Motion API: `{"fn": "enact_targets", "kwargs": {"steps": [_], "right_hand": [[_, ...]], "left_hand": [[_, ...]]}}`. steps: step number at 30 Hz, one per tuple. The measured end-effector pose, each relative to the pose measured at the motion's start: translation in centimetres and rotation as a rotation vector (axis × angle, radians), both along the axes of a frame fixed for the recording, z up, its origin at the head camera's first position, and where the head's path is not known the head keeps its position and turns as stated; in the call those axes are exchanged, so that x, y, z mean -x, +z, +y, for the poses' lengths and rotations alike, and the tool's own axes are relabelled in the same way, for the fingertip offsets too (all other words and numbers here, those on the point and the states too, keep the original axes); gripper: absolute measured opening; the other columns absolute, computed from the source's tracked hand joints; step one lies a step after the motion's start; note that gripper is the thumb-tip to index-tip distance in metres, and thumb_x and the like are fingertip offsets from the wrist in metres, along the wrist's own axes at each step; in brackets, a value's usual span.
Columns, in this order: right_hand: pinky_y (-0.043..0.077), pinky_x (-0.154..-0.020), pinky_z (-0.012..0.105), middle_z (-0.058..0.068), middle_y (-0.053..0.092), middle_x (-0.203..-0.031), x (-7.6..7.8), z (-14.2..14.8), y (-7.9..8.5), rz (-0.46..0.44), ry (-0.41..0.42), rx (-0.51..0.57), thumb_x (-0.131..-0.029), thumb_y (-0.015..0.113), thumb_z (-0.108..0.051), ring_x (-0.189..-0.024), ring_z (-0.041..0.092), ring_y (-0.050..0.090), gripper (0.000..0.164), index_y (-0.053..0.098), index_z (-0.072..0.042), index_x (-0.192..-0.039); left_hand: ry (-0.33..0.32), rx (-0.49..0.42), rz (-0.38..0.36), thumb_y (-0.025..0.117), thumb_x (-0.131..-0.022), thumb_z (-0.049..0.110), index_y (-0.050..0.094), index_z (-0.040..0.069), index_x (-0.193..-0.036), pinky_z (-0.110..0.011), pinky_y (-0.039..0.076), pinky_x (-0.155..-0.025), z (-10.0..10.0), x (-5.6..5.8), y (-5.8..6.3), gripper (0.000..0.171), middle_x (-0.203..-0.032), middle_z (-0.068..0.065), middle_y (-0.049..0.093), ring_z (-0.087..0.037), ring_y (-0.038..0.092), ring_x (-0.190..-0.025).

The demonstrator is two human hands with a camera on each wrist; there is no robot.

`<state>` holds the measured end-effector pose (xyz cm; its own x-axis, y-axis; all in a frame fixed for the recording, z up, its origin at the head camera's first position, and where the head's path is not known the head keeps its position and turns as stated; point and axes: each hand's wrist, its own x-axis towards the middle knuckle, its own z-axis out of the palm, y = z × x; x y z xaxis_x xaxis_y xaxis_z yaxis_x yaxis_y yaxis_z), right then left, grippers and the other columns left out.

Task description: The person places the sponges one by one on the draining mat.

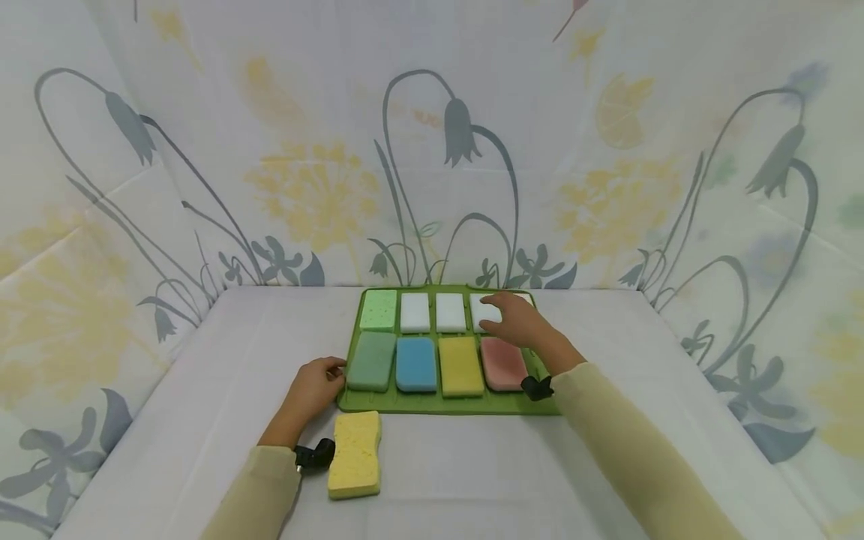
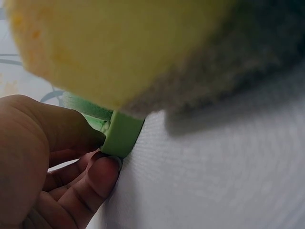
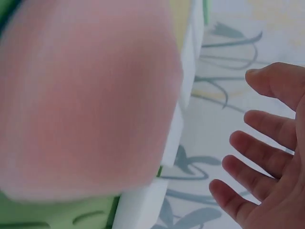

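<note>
A green tray [image 1: 439, 406] carries two rows of sponges. My left hand [image 1: 313, 386] is at its left edge; in the left wrist view, thumb and fingertips pinch the tray's rim [image 2: 125, 134]. My right hand [image 1: 516, 319] hovers over the right end of the back row, fingers spread and holding nothing, as the right wrist view confirms. Beneath it are white sponges [image 1: 479, 319], partly hidden by the hand. The pink sponge [image 1: 502, 364] lies in the front row near my right wrist and looms large in that wrist's view.
The front row also has a grey-green sponge [image 1: 371, 361], a blue one [image 1: 415, 365] and a yellow one [image 1: 461, 367]. A light green sponge [image 1: 379, 310] sits back left. Off the tray, a yellow scrub sponge [image 1: 355, 455] lies beside my left wrist. Floral cloth [image 1: 432, 187] stands behind.
</note>
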<state>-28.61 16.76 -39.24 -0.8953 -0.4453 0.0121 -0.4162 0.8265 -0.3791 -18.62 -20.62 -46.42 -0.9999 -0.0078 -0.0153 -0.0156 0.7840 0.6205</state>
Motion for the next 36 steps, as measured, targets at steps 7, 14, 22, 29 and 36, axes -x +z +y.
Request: {"fn": "enact_targets", "kwargs": {"steps": [7,14,22,29,36], "right_hand": [[0.035,-0.108,0.058,0.018,0.043,-0.148,-2.3,-1.8,-0.2,0.009,0.029,0.039,-0.095,0.059,-0.033,-0.137,0.04,0.038,0.056,0.047,-0.01,-0.144],[0.038,-0.107,0.054,0.015,0.043,-0.147,-4.9,-4.0,0.0,0.002,0.073,0.063,-0.096,0.059,-0.033,-0.136,0.037,0.041,0.053,0.047,-0.014,-0.144],[0.043,-0.103,0.05,0.01,0.052,-0.14,-7.2,-5.9,-1.0,0.076,0.139,0.053,-0.095,0.059,-0.032,-0.129,0.031,0.05,0.05,0.051,-0.014,-0.141],[0.043,-0.104,0.051,0.013,0.051,-0.141,-8.6,-7.4,-1.3,0.06,0.186,0.07,-0.095,0.061,-0.031,-0.131,0.033,0.048,0.05,0.052,-0.013,-0.14],[0.045,-0.102,0.048,0.012,0.053,-0.14,-9.9,-8.9,-1.5,0.042,0.258,0.085,-0.096,0.059,-0.03,-0.129,0.031,0.05,0.048,0.052,-0.012,-0.14]], "left_hand": [[-0.007,0.001,-0.002,0.056,-0.092,0.013,0.062,0.0,-0.126,-0.037,0.051,-0.071,-0.1,0.1,-0.2,0.038,-0.106,-0.013,0.066,-0.024,0.063,-0.092],[-0.005,-0.002,-0.012,0.056,-0.092,0.013,0.061,0.001,-0.128,-0.037,0.051,-0.071,-0.2,0.2,-0.3,0.038,-0.107,-0.013,0.065,-0.024,0.062,-0.093],[-0.006,0.007,-0.007,0.056,-0.093,0.013,0.061,0.001,-0.128,-0.037,0.051,-0.07,-0.1,0.2,-0.3,0.037,-0.107,-0.013,0.066,-0.024,0.062,-0.093],[-0.007,0.0,-0.014,0.056,-0.093,0.013,0.061,0.001,-0.128,-0.037,0.051,-0.071,-0.1,0.2,-0.4,0.038,-0.107,-0.013,0.065,-0.024,0.062,-0.094],[-0.01,-0.004,-0.02,0.056,-0.092,0.013,0.061,0.0,-0.128,-0.037,0.052,-0.071,-0.1,0.2,-0.2,0.038,-0.107,-0.013,0.066,-0.024,0.063,-0.093]]}}
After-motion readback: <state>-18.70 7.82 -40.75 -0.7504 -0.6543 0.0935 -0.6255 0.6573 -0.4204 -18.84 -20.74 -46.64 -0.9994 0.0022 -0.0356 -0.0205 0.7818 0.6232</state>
